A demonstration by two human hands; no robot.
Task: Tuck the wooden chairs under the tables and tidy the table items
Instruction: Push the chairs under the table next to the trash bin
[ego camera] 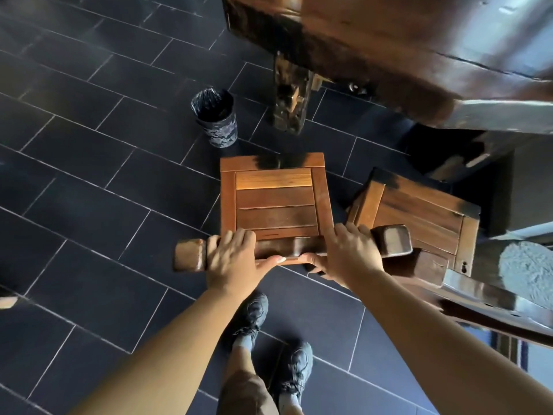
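Where the person stands, shoes point(294, 369) on the dark tiled floor point(89, 175), both arms reach forward and down to the wooden chair point(276, 199) just ahead. The left hand point(233, 259) and right hand point(348, 253) sit side by side on its top rail point(188, 254), each clamped on it: fingers draped over the far edge, thumbs on the near side, thumb tips almost meeting at the middle. Beyond the rail the slatted seat faces the table point(389, 40), its far edge close to the table leg point(290, 94) but not yet under the top. Just to the right stands a second chair point(419, 211), turned at an angle, its rail nearly touching the held one. Farther off on the left, a lined bin point(217, 118) stands on the floor near the leg. The chair looks like thick solid timber, so it is probably heavy and rigid, with nothing to flex or break; the squared rail offers a firm, non-slip hold. A two-handed grip spread wider along the rail would likely steer it better, and its legs may drag on the tile joints rather than glide.
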